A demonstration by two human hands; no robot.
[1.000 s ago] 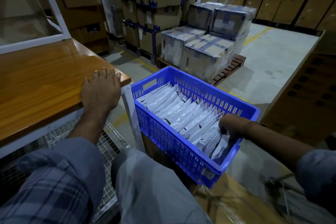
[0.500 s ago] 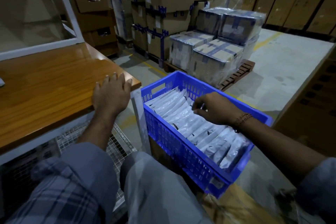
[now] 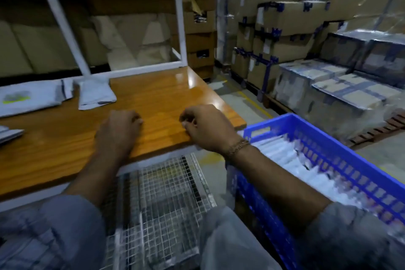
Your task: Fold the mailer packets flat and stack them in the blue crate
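A wooden table (image 3: 153, 98) is seen beneath two bare hands, with a blue crate (image 3: 355, 155) set to the right of the right hand (image 3: 208, 127) and below table height. The crate is already well filled with a row of white packets (image 3: 291, 160), packed on edge; blur prevents a count. Cartons are stacked beyond the hands, on the far floor. More mailers are left on the table, well to the left of and beyond the left hand (image 3: 119, 129): one folded mailer (image 3: 96, 94) nearest, one larger flat mailer (image 3: 28, 98) with a printed label further left, and an edge of at least one more (image 3: 8, 135) at the frame's border. Three are thus counted on the table, though more may be hidden out of view.

Both hands are shown with fingers curled and nothing held; the left is rested on the tabletop, the right is poised at the table's near edge.

The mailers are judged to be light, soft and slick plastic film, likely to slide and to spring open after a fold. A hold at one short end, with the flap pressed flat under the palm, is thought best before transfer to the crate. No fragility is suggested.
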